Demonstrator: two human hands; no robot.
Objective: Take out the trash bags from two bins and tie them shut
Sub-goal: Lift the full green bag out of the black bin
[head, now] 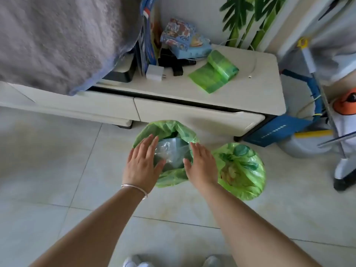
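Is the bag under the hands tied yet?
No, open. The green bag gapes, clear plastic showing inside; left hand and right hand are flat at its rim.

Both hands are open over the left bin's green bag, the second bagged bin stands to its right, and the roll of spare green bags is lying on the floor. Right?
Not quite. The roll of spare green bags lies on the low cabinet, not the floor, as the head view shows. The rest holds: left hand and right hand are open over the left bin's green bag, with the second bagged bin to its right.

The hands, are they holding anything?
No. The left hand and right hand are open over the green bag in the bin, gripping nothing.
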